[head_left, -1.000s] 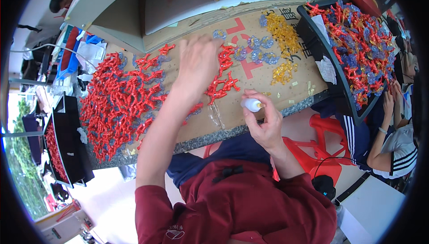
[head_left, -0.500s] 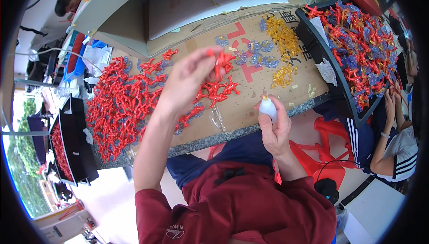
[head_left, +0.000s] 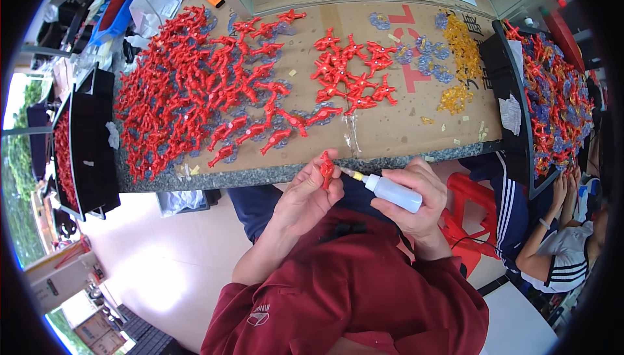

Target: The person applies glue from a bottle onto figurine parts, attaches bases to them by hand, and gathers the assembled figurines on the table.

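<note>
In front of my chest, just off the bench edge, my left hand (head_left: 304, 198) pinches a small red plastic figure (head_left: 326, 170) upright between thumb and fingers. My right hand (head_left: 419, 202) is wrapped round a white squeeze bottle (head_left: 394, 194) with a yellow collar and thin nozzle. The nozzle points left at the red figure, its tip at or very close to it; whether they touch I cannot tell. Beyond my hands lies a loose cluster of red figures (head_left: 354, 72). Farther left spreads a large mass of red figures (head_left: 188, 95), many with clear bluish pieces under them.
Clear bluish pieces (head_left: 432, 56) and a pile of yellow translucent pieces (head_left: 463, 46) lie on the cardboard-covered bench (head_left: 390, 134). A black tray (head_left: 513, 108) of mixed pieces stands right, near another person's hands (head_left: 567, 189). Black bins (head_left: 94, 140) stand left, a red stool (head_left: 471, 205) below right.
My left hand has come back from the cluster toward my chest with a red figure. My right hand has tipped the bottle from upright to pointing left. The view has shifted.
</note>
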The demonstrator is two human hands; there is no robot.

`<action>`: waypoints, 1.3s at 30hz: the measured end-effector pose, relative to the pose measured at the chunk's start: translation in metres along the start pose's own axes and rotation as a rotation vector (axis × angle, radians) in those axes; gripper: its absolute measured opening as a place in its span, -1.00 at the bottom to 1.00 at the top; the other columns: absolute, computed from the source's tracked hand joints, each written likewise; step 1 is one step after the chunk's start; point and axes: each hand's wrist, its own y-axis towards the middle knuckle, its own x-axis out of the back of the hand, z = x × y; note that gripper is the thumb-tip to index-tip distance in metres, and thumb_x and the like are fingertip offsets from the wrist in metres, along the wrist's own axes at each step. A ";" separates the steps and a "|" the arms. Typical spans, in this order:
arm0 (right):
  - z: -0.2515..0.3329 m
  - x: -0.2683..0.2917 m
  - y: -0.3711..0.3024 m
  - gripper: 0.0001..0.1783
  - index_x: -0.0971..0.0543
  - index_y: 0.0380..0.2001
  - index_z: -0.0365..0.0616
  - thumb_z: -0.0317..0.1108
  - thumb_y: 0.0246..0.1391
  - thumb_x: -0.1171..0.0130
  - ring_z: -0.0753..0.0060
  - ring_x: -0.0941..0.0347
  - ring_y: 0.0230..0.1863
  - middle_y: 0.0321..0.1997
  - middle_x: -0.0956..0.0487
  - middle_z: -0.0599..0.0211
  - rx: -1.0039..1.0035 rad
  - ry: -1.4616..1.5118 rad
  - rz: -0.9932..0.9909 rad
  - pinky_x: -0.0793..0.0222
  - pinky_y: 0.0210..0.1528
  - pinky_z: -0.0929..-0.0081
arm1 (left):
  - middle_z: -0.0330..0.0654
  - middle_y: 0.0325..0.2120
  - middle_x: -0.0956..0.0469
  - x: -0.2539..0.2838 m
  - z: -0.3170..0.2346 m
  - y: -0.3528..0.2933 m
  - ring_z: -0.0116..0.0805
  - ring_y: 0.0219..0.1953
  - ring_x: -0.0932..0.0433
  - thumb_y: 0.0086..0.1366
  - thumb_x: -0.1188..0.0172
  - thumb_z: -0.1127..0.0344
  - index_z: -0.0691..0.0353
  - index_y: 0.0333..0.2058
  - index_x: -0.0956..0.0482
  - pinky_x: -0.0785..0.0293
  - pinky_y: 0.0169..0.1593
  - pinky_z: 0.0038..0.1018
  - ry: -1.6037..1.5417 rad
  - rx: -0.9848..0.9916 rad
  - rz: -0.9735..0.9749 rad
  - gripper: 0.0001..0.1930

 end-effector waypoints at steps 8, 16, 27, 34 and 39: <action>0.005 -0.009 -0.002 -0.55 -0.57 -0.33 -0.22 -0.45 -0.47 -0.42 0.49 -0.26 -0.69 -0.69 -0.44 0.39 -0.013 -0.020 0.023 -0.13 -0.60 0.57 | -0.21 -0.34 -0.42 0.001 0.000 -0.002 -0.45 -0.39 -0.36 0.26 -0.01 0.26 0.22 -0.01 -0.31 -0.30 -0.26 -0.55 -0.043 -0.013 0.020 -0.65; 0.004 -0.007 -0.002 -0.55 -0.57 -0.33 -0.23 -0.46 -0.47 -0.41 0.50 -0.22 -0.71 -0.71 -0.43 0.39 -0.009 -0.027 0.033 -0.11 -0.62 0.58 | -0.20 -0.34 -0.43 0.003 0.000 -0.001 -0.45 -0.38 -0.36 0.25 -0.02 0.26 0.24 0.05 -0.27 -0.31 -0.23 -0.54 -0.017 0.001 0.011 -0.60; 0.003 -0.003 -0.002 -0.58 -0.58 -0.35 -0.24 -0.45 -0.44 -0.39 0.51 -0.23 -0.70 -0.72 -0.42 0.39 -0.069 0.053 0.041 -0.12 -0.60 0.60 | -0.23 -0.37 -0.44 0.002 0.001 0.001 -0.46 -0.38 -0.38 0.25 -0.01 0.26 0.27 0.10 -0.22 -0.33 -0.23 -0.53 0.051 0.018 0.030 -0.54; -0.011 -0.004 0.002 -0.64 -0.54 -0.34 -0.24 -0.49 -0.36 -0.32 0.37 -0.42 -0.41 -0.41 -0.53 0.24 -0.333 0.108 -0.147 -0.31 -0.32 0.52 | -0.18 -0.33 -0.43 0.007 0.001 0.001 -0.43 -0.35 -0.38 0.25 -0.02 0.27 0.26 0.07 -0.26 -0.33 -0.23 -0.52 0.039 0.010 0.065 -0.57; -0.032 -0.024 0.019 -0.68 -0.52 -0.29 -0.24 -0.56 -0.24 -0.23 0.40 -0.40 -0.25 -0.33 -0.51 0.26 -0.202 -0.237 -0.054 -0.29 -0.18 0.53 | -0.16 -0.31 -0.43 0.008 0.001 -0.001 -0.42 -0.35 -0.38 0.22 -0.06 0.31 0.23 0.01 -0.32 -0.32 -0.23 -0.51 0.069 -0.010 0.037 -0.62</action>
